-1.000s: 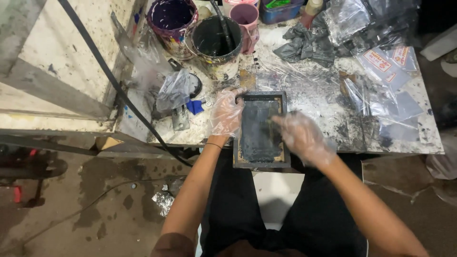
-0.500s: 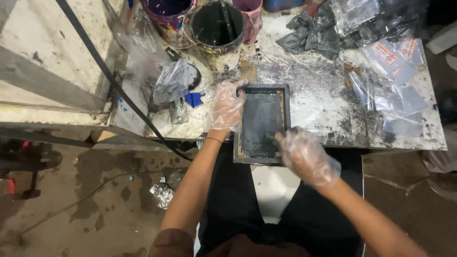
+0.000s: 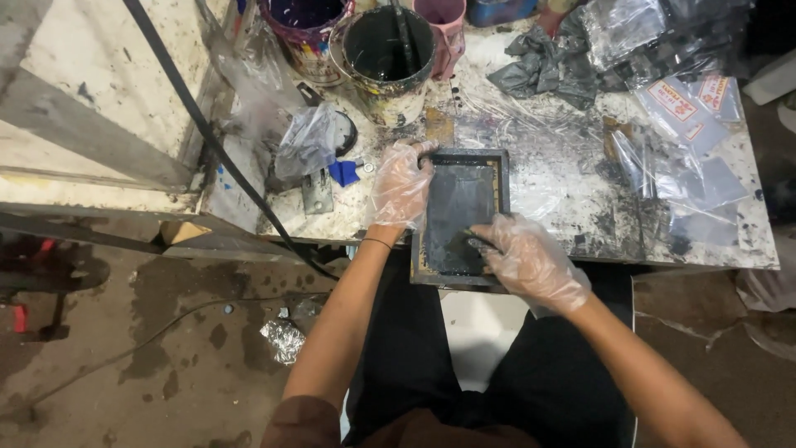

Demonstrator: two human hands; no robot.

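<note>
A small dark framed printing screen lies on the stained table, its near end jutting over the front edge. My left hand, in a clear plastic glove, grips the frame's left side near its far corner. My right hand, also gloved, presses a small dark tool onto the mesh at the near right corner. What kind of tool it is I cannot make out.
Behind the screen stand a can of black ink, a purple-stained bucket and a pink cup. Crumpled plastic bags lie left, clear packets with red-printed cards right. A black cable runs diagonally past the table's left.
My right hand has slid toward me down the mesh to the near right corner. My left hand keeps its hold on the frame's left side.
</note>
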